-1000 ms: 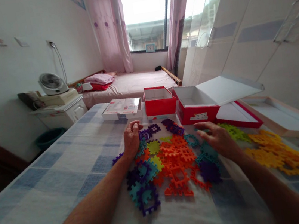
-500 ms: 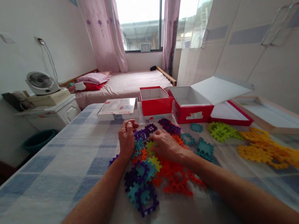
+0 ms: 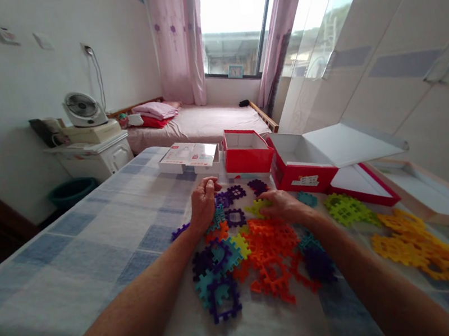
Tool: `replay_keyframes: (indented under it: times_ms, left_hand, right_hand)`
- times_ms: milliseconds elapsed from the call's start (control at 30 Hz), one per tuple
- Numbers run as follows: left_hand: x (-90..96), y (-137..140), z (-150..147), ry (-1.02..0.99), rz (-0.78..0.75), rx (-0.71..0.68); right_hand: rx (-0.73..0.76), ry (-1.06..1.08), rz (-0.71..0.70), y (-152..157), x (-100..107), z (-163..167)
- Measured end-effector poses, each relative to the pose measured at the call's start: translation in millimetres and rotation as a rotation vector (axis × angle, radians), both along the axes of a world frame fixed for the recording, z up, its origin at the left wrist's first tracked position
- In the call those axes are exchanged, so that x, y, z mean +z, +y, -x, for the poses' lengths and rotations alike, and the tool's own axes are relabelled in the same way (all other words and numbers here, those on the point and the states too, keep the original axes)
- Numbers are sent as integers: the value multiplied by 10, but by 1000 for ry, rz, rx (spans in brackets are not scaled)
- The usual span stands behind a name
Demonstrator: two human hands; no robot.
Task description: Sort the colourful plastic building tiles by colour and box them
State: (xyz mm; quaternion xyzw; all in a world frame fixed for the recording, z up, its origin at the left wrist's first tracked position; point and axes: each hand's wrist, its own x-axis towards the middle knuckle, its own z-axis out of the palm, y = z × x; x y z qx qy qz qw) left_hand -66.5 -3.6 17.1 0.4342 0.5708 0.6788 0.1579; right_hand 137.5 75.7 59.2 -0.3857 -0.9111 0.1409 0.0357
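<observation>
My right hand (image 3: 285,205) is closed on a yellow-green interlocking plastic piece (image 3: 257,207), above the right part of a mixed pile. Under and in front of it lie orange pieces (image 3: 268,243), heaped together. My left hand (image 3: 203,204) rests at the pile's far left side with its fingers curled; what is inside them, if anything, is hidden. Next to it are teal pieces (image 3: 217,219) and purple pieces (image 3: 236,217). Nearer to me lie a purple square frame (image 3: 224,300) and a yellow-green piece (image 3: 242,246).
To the right are a separate green heap (image 3: 349,209) and a yellow heap (image 3: 436,251). Behind stand a white box (image 3: 188,155), a red box (image 3: 247,160) and a larger open red box (image 3: 302,175). A shallow tray (image 3: 441,187) lies at the right. A checked cloth (image 3: 103,238) covers the table.
My right hand has moved right, away from my left hand, carrying the yellow-green piece. A purple piece there is now uncovered. My left hand stays beside the pile; the view has turned slightly.
</observation>
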Motion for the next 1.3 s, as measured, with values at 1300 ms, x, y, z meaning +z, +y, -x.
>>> replay_keyframes:
  times_ms: [1300]
  left_hand:
    - [-42, -22, 53, 30, 66, -39]
  right_hand:
    - [-789, 672, -325, 468, -192, -1620]
